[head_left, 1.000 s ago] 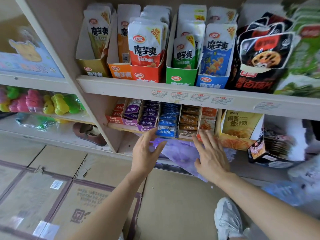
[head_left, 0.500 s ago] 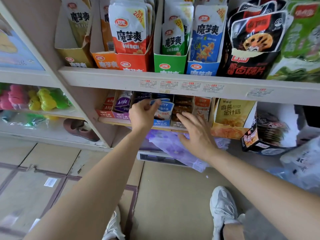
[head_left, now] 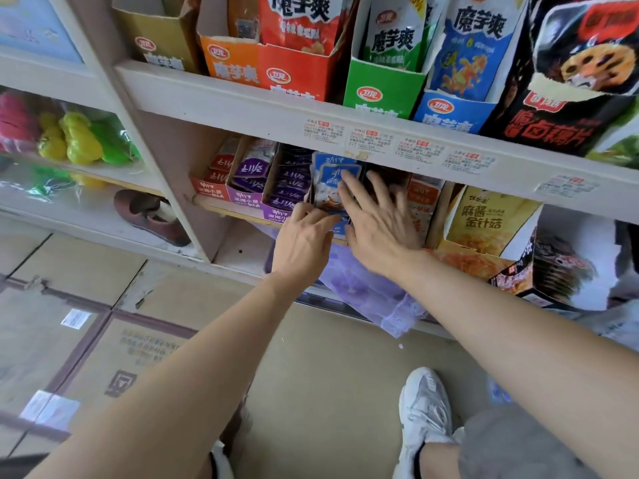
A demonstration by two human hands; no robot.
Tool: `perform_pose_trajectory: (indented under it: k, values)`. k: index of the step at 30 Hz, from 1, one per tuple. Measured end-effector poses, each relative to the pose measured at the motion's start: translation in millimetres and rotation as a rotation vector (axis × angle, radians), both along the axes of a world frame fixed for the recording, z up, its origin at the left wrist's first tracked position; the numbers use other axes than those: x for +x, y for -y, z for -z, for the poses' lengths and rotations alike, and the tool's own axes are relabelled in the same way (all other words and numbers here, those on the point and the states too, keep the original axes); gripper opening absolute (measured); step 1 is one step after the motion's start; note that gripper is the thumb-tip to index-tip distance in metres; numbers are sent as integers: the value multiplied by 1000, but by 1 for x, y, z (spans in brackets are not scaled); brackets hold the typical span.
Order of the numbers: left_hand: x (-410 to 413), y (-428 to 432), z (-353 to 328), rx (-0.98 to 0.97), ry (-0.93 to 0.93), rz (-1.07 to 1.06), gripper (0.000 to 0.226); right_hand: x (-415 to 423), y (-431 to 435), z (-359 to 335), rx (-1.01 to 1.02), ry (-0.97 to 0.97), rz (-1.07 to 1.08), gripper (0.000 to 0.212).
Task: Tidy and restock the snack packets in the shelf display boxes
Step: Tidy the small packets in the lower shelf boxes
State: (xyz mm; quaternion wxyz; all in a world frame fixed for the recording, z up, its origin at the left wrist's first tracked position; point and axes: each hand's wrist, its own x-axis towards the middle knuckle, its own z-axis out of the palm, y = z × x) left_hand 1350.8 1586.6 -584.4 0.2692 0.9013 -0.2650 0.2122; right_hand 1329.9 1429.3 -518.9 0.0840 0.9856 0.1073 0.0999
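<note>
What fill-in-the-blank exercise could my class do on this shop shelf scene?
1. The left hand and the right hand both touch the ____ packets on the lower shelf.
2. On the upper shelf, the ____ box stands between the red box and the blue box.
3. The shoe on the person's foot is ____.
Missing words: blue; green; white.

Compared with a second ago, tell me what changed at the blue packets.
Both hands rose and reached in. The left hand took hold of the blue packets and tipped them upright; the right hand now presses flat against their front. The purple packets beside them stayed put.
</note>
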Motion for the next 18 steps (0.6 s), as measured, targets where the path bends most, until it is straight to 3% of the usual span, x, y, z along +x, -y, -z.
perform_pose_trajectory:
  k: [4, 8, 18]
  values:
    - [-6, -5, 6, -97, 4, 86, 29, 1, 5, 8, -60, 19, -165, 68]
    - [-17, -17, 12, -97, 21, 104, 23, 0, 5, 3, -113, -67, -85, 78]
    - [-22, -34, 1, -83, 13, 97, 17, 17, -5, -15, -80, -150, -22, 69]
